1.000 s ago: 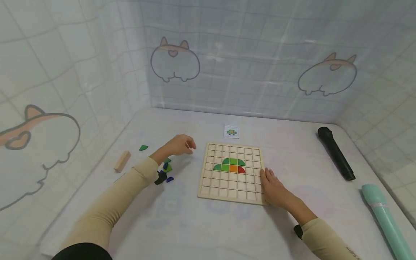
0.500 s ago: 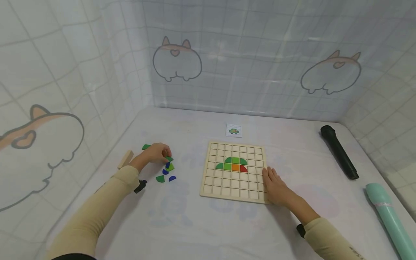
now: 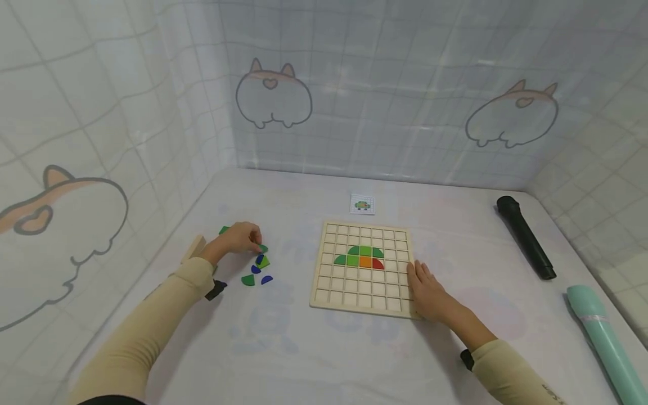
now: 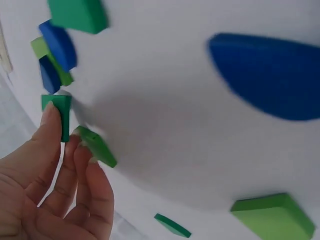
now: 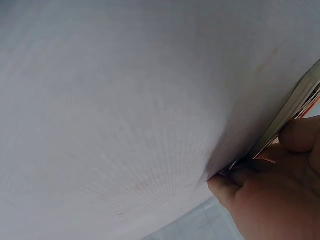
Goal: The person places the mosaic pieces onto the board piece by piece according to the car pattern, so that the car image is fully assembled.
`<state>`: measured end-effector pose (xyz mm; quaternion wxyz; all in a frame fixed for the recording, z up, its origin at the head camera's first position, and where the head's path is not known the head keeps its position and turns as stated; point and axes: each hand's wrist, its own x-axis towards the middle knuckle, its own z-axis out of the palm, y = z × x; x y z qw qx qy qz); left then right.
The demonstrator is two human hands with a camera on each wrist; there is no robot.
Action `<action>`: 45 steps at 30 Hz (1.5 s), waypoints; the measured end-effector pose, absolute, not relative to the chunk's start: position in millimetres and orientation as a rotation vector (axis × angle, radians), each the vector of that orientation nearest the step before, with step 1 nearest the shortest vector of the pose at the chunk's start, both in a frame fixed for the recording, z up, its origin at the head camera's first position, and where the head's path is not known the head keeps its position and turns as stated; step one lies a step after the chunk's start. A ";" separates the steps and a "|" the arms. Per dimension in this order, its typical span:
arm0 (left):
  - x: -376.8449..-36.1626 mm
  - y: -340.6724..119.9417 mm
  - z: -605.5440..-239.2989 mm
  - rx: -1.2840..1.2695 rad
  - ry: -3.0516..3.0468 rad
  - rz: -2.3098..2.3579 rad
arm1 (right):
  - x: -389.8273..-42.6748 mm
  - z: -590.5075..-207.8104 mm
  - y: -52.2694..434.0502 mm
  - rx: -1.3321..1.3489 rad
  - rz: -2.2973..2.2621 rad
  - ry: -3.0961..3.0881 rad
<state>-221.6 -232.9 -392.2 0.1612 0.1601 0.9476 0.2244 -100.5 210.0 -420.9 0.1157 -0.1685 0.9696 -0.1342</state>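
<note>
A wooden grid board [image 3: 361,292] lies in the middle of the white table and holds a row of green, orange and red pieces [image 3: 361,257]. My right hand [image 3: 424,289] rests flat on the board's right front edge; the right wrist view shows its fingers [image 5: 260,185] against the board's rim [image 5: 287,117]. Left of the board lies a small pile of green and blue pieces [image 3: 257,269]. My left hand [image 3: 242,237] is at the pile's far side with curled fingers. Its thumb [image 4: 47,127] and forefinger pinch a small green piece [image 4: 62,117], and another green piece [image 4: 97,147] touches the fingertips.
A wooden block [image 3: 194,247] lies left of my left hand. A small picture card [image 3: 362,203] sits beyond the board. A black microphone [image 3: 523,239] and a teal cylinder [image 3: 602,337] lie at the right. Tiled sheet walls enclose the table on three sides.
My left hand drew back from beside the board to the pile of pieces on the left and now grips a green piece there. My right hand has stayed on the board.
</note>
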 end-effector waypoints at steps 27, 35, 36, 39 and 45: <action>-228.1 -34.8 -365.8 1.072 2.506 0.838 | -99.2 -423.0 211.0 -0.487 -0.409 2.844; -217.9 7.0 -377.9 1.109 2.470 0.804 | -99.8 -423.8 206.0 -0.462 -0.418 2.830; -217.3 10.3 -380.4 1.115 2.470 0.811 | -99.4 -423.6 205.4 -0.462 -0.419 2.828; -215.6 19.2 -387.3 1.120 2.466 0.837 | -98.0 -422.8 204.4 -0.475 -0.404 2.836; -212.9 27.8 -397.7 1.056 2.503 0.869 | -100.2 -422.9 202.2 -0.513 -0.370 2.849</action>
